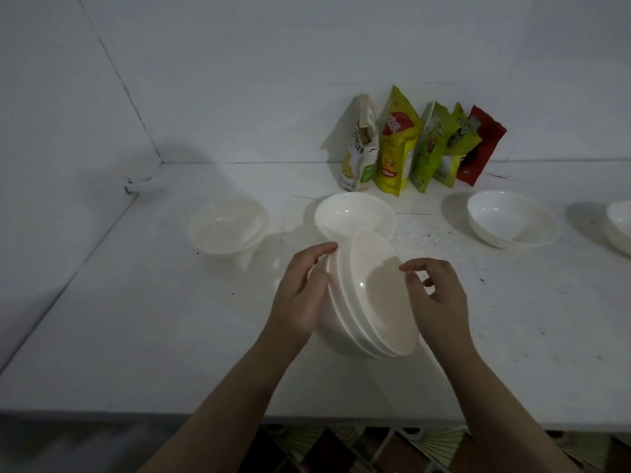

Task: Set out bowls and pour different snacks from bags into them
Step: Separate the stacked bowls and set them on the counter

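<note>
The left hand (300,291) presses flat against the outer side of a tilted stack of white bowls (372,302); its fingers (321,250) are stretched out and only lightly curled over the rim, so it supports the stack more than it grips it. The right hand (440,295) is at the opposite rim with thumb and fingers partly closed, as if to pinch the innermost bowl, but I cannot tell if it really has hold of it.

The stack leans strongly on its edge, near the front of the counter (136,319). If the inner bowl sticks to the others, a pull may lift several bowls together, or the whole stack may roll and slide out from the flat left hand. The bowls look smooth and glossy, so the fingers can slip. One bowl (355,213) stands just behind the stack, almost touching it, and it may be knocked.

Other bowls are set out already: one to the left (227,227), one to the right (512,220), and a part of another at the right border (619,227). Five snack bags (420,145) lean upright on the back wall (307,63), not yet used.

The counter is white, with dark specks and scratches. The room is dim, the walls are plain white and meet in a corner at the left. Under the front edge of the counter a patterned floor (341,452) is visible.
</note>
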Motion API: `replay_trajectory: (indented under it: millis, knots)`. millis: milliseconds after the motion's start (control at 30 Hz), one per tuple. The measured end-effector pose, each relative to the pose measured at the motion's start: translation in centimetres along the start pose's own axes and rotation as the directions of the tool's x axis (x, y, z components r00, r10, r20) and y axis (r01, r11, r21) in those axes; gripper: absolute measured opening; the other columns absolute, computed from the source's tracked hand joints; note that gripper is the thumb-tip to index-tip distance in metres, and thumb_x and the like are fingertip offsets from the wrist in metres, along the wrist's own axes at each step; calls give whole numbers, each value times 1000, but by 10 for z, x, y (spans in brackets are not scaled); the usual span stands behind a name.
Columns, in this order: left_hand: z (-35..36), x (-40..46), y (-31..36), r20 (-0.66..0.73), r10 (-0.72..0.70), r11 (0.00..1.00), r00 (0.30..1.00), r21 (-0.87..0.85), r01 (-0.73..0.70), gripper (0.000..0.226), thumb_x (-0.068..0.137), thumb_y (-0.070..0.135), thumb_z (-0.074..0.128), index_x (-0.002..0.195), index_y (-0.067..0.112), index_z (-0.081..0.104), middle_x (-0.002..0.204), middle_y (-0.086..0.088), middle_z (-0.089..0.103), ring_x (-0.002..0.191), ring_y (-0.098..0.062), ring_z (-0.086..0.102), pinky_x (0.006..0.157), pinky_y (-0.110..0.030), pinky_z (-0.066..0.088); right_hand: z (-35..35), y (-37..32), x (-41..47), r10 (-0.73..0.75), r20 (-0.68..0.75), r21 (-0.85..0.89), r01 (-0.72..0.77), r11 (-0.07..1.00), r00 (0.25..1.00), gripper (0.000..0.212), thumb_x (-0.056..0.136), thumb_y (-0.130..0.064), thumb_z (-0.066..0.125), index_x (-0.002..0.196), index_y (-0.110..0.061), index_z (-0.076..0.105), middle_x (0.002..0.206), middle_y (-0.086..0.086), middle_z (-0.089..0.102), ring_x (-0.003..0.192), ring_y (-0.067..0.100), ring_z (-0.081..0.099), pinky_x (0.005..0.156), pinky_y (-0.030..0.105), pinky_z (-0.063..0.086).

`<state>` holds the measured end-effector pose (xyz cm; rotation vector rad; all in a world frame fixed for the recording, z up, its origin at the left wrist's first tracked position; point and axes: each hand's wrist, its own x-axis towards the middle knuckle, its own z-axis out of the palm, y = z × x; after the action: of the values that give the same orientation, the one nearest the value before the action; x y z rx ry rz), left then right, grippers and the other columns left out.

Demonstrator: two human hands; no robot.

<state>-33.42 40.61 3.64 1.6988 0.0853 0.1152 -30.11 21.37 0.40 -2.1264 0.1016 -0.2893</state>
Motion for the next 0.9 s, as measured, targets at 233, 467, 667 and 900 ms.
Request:
replay_trajectory:
  millis: [233, 467, 667, 900]
  knots:
    - [31, 2, 44, 182, -126, 948, 975, 310, 64, 46, 88, 26, 57, 129, 45, 49, 136, 14, 40, 121, -11, 45, 104, -37, 43, -32, -51, 3, 152, 458, 310, -317, 896, 876, 46, 100, -54, 37, 94, -27, 74, 90, -2, 77, 82, 20, 73, 80, 38, 57]
    - [40, 7, 60, 262, -181, 913, 948, 403, 62, 55, 76, 30, 67, 126, 42, 46, 132, 13, 38, 103, -3, 54, 93, -31, 50, -40, -63, 4, 134, 486, 192, -255, 948, 864, 30, 96, -39, 53, 93, -16, 72, 91, 8, 75, 84, 24, 73, 81, 42, 57]
    - [44, 12, 58, 255, -178, 910, 950, 411, 61, 48, 79, 28, 67, 119, 39, 44, 129, 11, 39, 103, -7, 53, 87, -28, 50, -32, -63, -4, 107, 445, 251, -238, 938, 889, 37, 94, -37, 58, 86, -2, 67, 74, 14, 64, 68, 23, 60, 65, 36, 43]
    - [51, 16, 56, 260, -117, 872, 959, 489, -27, 51, 79, 21, 66, 124, 33, 44, 127, 10, 43, 106, -14, 51, 84, -28, 46, -42, -56, -16, 199, 384, 393, -354, 848, 902, 20, 97, -26, 56, 99, -18, 74, 92, 9, 76, 88, 30, 73, 89, 57, 55]
